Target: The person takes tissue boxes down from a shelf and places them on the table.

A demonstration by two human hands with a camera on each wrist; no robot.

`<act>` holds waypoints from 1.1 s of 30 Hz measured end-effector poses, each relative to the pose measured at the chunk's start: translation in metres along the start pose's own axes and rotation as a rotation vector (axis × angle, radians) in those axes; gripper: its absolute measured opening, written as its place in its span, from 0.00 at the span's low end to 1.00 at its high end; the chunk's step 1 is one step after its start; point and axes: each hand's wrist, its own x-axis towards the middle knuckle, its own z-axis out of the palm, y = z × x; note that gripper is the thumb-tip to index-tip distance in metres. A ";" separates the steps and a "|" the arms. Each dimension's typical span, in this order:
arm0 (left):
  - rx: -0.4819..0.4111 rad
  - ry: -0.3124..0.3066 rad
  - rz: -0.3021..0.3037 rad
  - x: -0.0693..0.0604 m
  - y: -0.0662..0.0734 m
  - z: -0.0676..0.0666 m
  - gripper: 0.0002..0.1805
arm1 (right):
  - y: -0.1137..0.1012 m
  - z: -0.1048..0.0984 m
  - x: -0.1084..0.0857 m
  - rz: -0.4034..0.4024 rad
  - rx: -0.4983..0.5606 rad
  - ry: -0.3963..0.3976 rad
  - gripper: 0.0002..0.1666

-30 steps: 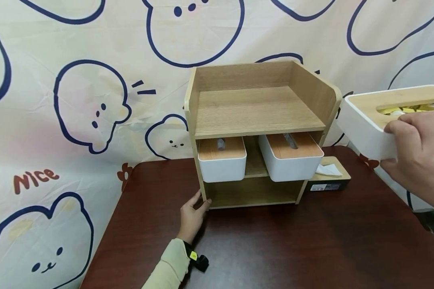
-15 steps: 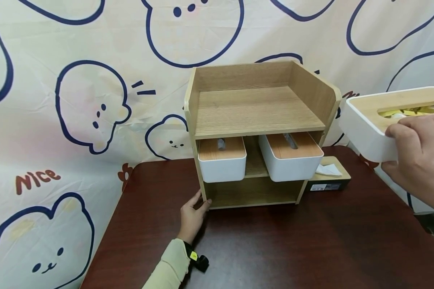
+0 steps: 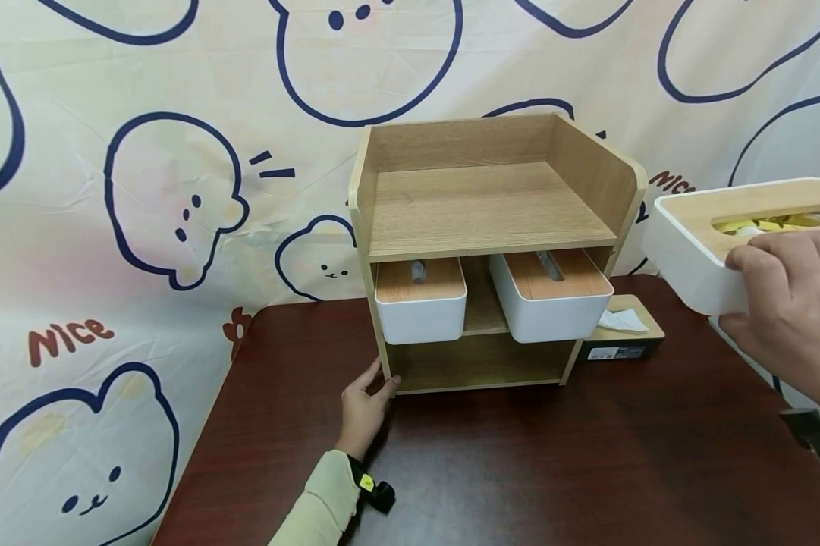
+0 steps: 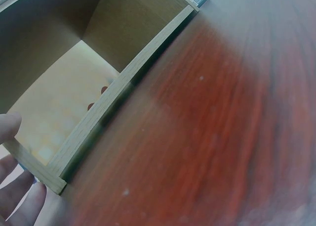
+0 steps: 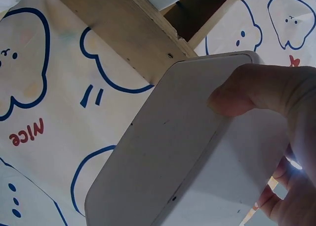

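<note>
A wooden shelf unit (image 3: 491, 205) stands on the dark table. My left hand (image 3: 363, 413) grips the lower left side panel of the unit; in the left wrist view the thumb and fingers of that hand (image 4: 19, 186) lie on both sides of the panel edge (image 4: 37, 169). At the far right, my right hand (image 3: 792, 303) holds a white box with a wooden lid (image 3: 696, 265) in the air, its slot showing yellow things inside. The right wrist view shows the thumb of my right hand (image 5: 266, 92) pressed on the white box (image 5: 163, 137).
Two white boxes with wooden lids, left (image 3: 421, 320) and right (image 3: 556, 317), sit on the middle shelf, their fronts jutting out. Beside the unit's right side lies a tissue box (image 3: 621, 349). A patterned cloth (image 3: 177, 341) hangs behind the table (image 3: 519, 462).
The white box in my right hand has come down slightly, and the hand has lowered with it. My left hand stays at the side panel.
</note>
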 end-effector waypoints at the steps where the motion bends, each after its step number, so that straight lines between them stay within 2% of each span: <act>1: 0.000 0.000 0.000 0.000 0.000 0.000 0.28 | 0.000 0.001 0.000 0.001 0.000 0.009 0.24; 6: 0.004 -0.001 -0.007 0.000 -0.001 0.000 0.28 | -0.004 0.001 -0.004 0.011 0.007 -0.013 0.27; 8: -0.004 0.000 -0.012 0.003 -0.011 0.001 0.28 | -0.007 0.003 -0.006 0.026 0.013 0.015 0.27; 11: -0.021 -0.002 -0.013 0.008 -0.028 0.003 0.29 | -0.013 0.008 -0.009 0.051 0.029 0.096 0.21; 13: -0.031 0.000 -0.019 0.012 -0.039 0.004 0.29 | -0.014 0.009 -0.012 0.057 0.042 0.107 0.17; 15: -0.029 0.003 -0.016 0.013 -0.043 0.004 0.29 | -0.012 0.010 -0.016 0.058 0.042 0.092 0.15; 18: -0.023 0.008 -0.010 0.013 -0.044 0.004 0.29 | -0.009 0.012 -0.021 0.049 0.037 0.054 0.21; 21: -0.018 0.008 -0.005 0.013 -0.043 0.003 0.29 | -0.008 0.015 -0.025 0.054 0.038 0.087 0.23; 26: 0.007 0.000 -0.016 0.003 -0.011 -0.001 0.28 | -0.008 0.017 -0.030 0.061 0.039 0.062 0.22; 28: 0.005 -0.005 -0.023 0.000 0.001 -0.002 0.28 | -0.008 0.015 -0.031 0.056 0.031 0.021 0.22; 30: -0.002 -0.006 -0.024 0.000 0.000 -0.002 0.28 | -0.009 0.016 -0.032 0.056 0.028 0.040 0.22; 33: 0.014 -0.001 -0.014 0.000 -0.001 -0.002 0.29 | -0.010 0.016 -0.033 0.046 0.014 0.025 0.22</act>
